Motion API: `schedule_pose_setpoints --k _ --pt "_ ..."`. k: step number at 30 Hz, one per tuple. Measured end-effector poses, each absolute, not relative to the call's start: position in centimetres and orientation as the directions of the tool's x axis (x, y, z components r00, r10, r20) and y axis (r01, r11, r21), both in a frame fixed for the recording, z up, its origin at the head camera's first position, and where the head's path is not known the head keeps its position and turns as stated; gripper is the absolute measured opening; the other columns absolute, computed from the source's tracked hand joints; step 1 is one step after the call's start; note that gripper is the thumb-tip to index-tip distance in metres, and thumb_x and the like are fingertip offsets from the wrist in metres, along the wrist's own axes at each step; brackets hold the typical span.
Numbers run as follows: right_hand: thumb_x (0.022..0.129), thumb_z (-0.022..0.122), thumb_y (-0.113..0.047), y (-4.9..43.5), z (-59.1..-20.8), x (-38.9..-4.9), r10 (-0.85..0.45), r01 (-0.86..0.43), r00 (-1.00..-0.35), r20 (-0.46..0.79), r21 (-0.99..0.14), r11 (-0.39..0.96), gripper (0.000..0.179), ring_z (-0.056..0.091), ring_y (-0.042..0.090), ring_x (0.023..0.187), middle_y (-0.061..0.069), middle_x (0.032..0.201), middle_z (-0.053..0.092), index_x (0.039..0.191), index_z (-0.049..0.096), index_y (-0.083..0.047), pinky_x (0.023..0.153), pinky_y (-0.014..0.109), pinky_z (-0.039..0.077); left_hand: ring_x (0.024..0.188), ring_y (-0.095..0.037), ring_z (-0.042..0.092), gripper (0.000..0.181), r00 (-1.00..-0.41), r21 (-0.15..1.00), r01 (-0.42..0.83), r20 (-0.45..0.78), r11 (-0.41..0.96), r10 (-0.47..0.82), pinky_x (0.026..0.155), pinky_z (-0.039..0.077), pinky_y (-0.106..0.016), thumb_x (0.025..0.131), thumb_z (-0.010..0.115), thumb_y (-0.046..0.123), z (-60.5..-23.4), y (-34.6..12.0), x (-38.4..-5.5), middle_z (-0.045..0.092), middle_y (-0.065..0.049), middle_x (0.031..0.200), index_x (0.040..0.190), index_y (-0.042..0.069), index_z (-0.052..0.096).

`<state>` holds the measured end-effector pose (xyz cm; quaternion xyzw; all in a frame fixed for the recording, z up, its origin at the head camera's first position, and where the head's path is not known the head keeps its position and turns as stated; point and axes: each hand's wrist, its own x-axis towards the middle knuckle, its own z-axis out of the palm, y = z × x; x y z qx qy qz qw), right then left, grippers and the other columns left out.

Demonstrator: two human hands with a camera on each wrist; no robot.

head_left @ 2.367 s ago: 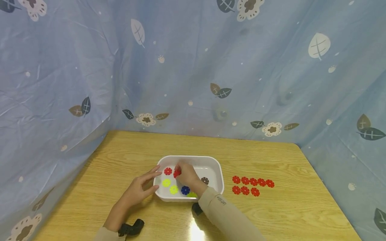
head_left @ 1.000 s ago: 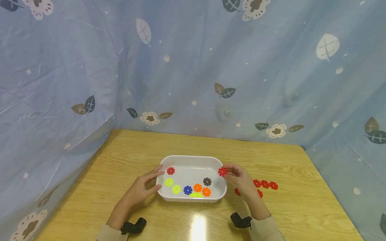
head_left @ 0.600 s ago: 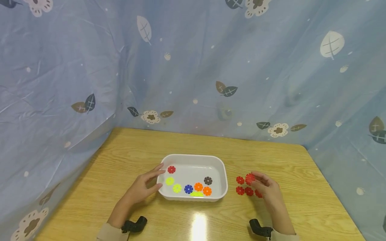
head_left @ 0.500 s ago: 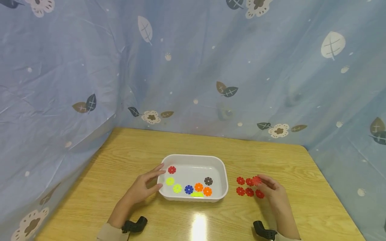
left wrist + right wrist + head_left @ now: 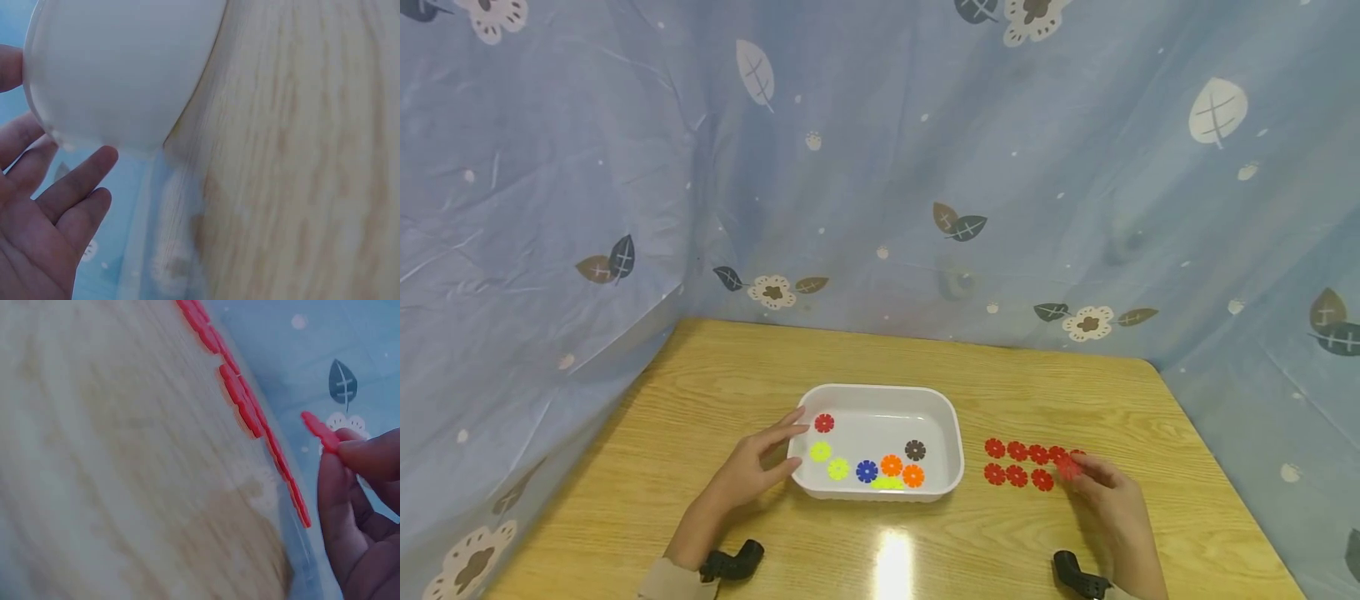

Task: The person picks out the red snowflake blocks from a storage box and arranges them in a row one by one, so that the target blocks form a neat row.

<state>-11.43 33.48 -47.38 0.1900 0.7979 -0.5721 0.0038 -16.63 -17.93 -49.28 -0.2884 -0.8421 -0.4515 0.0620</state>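
Observation:
In the head view my left hand point(image 5: 751, 467) rests against the left end of a white plastic tray point(image 5: 880, 497), its fingers fairly straight and spread at the rim. The left wrist view shows fingers point(image 5: 90, 172) beside the white tray wall point(image 5: 125, 75). Between thumb and fingers, my right hand point(image 5: 1116, 504) pinches a red notched plastic disc point(image 5: 1068, 467). In the right wrist view that red disc point(image 5: 320, 431) is held above the table, apart from the others. Just left of this hand lie two rows of matching red discs point(image 5: 1017, 476), the rear row partly covered.
Inside the tray are a red disc point(image 5: 824, 423), yellow ones point(image 5: 820, 452), a blue one point(image 5: 867, 472), orange ones point(image 5: 913, 476) and a dark brown one point(image 5: 915, 450). The wooden table point(image 5: 850, 354) meets a blue patterned curtain point(image 5: 865, 167) at the back and sides.
My right hand has taken a red disc from the tray and carried it right, over the rows to the front row's right end. My left hand stays at the tray.

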Motion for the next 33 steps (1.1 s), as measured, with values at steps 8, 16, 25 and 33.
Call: schedule_pose_setpoints --k 8,16,25,33 --pt "0.092 0.059 -0.013 34.1 -48.3 -11.6 0.275 0.319 -0.941 -0.199 -0.796 0.514 0.044 0.046 -0.016 0.082 0.011 0.118 0.063 0.133 0.052 0.001 0.073 0.01 0.045 0.131 -0.04 0.041 0.041 -0.839 0.731 0.522 0.345 0.44 0.42 0.104 0.026 -0.01 0.086 0.068 0.009 -46.8 -17.4 -15.4 0.042 -0.019 0.145 0.126 0.002 0.059" --pt "0.09 0.057 -0.007 33.6 -48.5 -11.5 0.292 0.291 -0.948 -0.129 -0.727 0.622 0.037 0.059 0.019 0.094 0.025 0.116 0.06 0.126 0.057 0.004 0.066 0.019 0.046 0.133 -0.038 0.039 0.044 -0.842 0.721 0.522 0.352 0.455 0.408 0.105 0.023 -0.009 0.085 0.07 0.009 -48.6 -17.5 -16.1 0.042 -0.016 0.147 0.127 0.002 0.058" --pt "0.09 0.059 -0.01 33.5 -48.2 -11.3 0.32 0.298 -0.941 -0.107 -0.71 0.638 0.037 0.057 0.005 0.085 0.025 0.114 0.062 0.123 0.058 0.005 0.062 0.017 0.048 0.135 -0.035 0.038 0.044 -0.83 0.729 0.536 0.36 0.426 0.426 0.107 0.025 -0.011 0.088 0.068 0.019 -49.4 -17.9 -16.5 0.04 -0.01 0.149 0.129 0.006 0.057" --pt "0.095 0.058 -0.019 31.4 -46.6 -11.3 0.31 0.16 -0.95 0.027 -0.811 0.562 0.042 0.043 -0.025 0.081 0.027 0.126 0.057 0.13 0.052 0.004 0.07 0.006 0.047 0.135 -0.036 0.038 0.043 -0.829 0.734 0.534 0.358 0.42 0.429 0.105 0.024 -0.008 0.088 0.068 0.015 -49.2 -17.9 -16.4 0.04 -0.012 0.149 0.128 0.004 0.057"
